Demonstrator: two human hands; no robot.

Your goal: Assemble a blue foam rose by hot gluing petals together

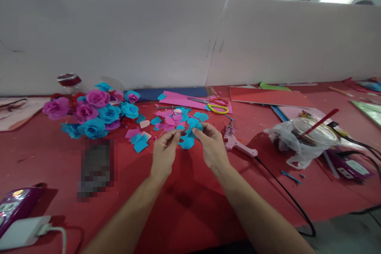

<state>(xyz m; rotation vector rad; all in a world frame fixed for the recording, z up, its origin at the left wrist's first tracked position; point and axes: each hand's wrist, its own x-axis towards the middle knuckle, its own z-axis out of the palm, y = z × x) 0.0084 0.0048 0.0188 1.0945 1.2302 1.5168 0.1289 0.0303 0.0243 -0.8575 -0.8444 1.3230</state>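
Observation:
A blue paper flower (187, 142) with loose-looking petals is held up in front of me over the red table. My right hand (214, 147) is closed, thumb and fingers pinching the flower's right side. Close by on the left, my left hand (164, 152) is closed too, its fingertips pressed together at the petals' edge; whatever lies between them is hidden. Just beyond both hands spreads a pile of cut petals, with pink paper petals (171, 120) and blue paper petals (140, 143) mixed together. A pink hot glue gun (240, 147) lies to the right of my right hand.
Finished paper roses (108, 114) stand in a bunch at left, before a red-lidded jar (70, 81). Scissors (218, 107) rest on pink paper (175, 99). A plastic tub (317, 131) in a bag, a power strip (351, 166) and a white charger (25, 230) sit around the table.

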